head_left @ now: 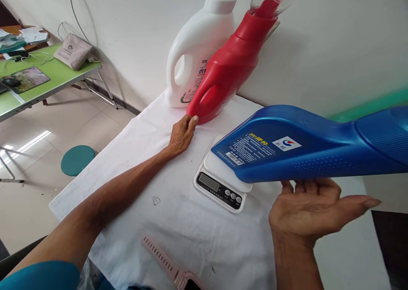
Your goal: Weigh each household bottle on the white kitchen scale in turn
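Walls (334, 48) of plain white close the room behind a table spread with a white cloth (178, 222), and a pale tiled floor (47, 124) runs off to the left, where a green folding table (60, 75) carries a grey pouch (72, 51), some cables and a dark mat. A round teal stool (77, 159) stands between that table and the cloth.

Largest of the things at hand is the blue bottle (312, 145), lying tilted with its long axis running left to right: its flat base points left and hangs over the scale, its ribbed neck end runs out of view at the right. Its label carries yellow characters, small white print, a barcode and a white patch with a red and blue logo; the writing is too small to read. The right hand (314, 211) lies palm up just under the bottle, its fingers spread and stretched out flat rather than curled round it.

Behind, against the wall, a white jug (197, 52) with a handle shows part of a label with Chinese characters. The red bottle (229, 69) leans in front of it, base on the cloth at lower left, clear cap pointing up to the right. The left hand (181, 133) reaches to that base, fingertips together and pressed against it.

A white kitchen scale (219, 186) with a grey display and three round buttons sits on the cloth. A pink watch strap (165, 260) lies near the lower edge.
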A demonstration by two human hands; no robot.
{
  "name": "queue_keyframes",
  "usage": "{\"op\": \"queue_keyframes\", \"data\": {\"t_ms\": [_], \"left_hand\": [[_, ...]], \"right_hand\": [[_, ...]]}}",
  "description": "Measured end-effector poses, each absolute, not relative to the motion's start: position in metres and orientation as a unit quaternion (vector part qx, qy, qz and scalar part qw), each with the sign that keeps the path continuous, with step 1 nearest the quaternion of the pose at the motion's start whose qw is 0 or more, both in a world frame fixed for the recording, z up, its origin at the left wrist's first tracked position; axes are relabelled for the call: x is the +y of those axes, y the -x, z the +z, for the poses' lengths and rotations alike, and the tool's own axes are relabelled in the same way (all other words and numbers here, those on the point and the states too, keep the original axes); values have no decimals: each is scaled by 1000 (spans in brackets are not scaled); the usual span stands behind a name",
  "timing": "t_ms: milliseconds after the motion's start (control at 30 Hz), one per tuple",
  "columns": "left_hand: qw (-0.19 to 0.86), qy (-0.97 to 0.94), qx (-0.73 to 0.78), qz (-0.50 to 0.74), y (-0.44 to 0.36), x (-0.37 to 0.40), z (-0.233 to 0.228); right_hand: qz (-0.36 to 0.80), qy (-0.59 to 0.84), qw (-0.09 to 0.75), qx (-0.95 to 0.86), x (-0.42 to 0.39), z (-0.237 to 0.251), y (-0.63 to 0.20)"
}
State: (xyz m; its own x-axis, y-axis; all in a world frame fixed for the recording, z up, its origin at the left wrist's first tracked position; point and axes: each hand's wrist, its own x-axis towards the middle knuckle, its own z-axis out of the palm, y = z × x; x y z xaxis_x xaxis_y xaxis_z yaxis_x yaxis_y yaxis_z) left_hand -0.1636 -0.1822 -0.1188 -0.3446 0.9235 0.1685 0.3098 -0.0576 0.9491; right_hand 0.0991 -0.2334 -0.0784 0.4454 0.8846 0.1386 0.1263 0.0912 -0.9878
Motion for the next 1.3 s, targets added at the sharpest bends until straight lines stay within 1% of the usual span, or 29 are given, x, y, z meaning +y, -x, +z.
{"op": "queue_keyframes", "data": {"t_ms": [100,200,767,1100,1300], "left_hand": [[287,-496,625,530,164,-181,-119],[284,-497,627,529,164,-181,-118],[284,-507,622,524,164,-180,-117],[275,-519,617,524,163,-180,-115],[276,-520,611,529,162,-179,-115]], "right_hand": [[282,648,624,-335,-237,-102,-108],[262,660,608,-353,-238,-112,-109],[248,651,587,-412,-235,-117,-114],[230,666,587,-399,-231,-117,-112],[232,694,571,-372,-230,-114,-110]]}}
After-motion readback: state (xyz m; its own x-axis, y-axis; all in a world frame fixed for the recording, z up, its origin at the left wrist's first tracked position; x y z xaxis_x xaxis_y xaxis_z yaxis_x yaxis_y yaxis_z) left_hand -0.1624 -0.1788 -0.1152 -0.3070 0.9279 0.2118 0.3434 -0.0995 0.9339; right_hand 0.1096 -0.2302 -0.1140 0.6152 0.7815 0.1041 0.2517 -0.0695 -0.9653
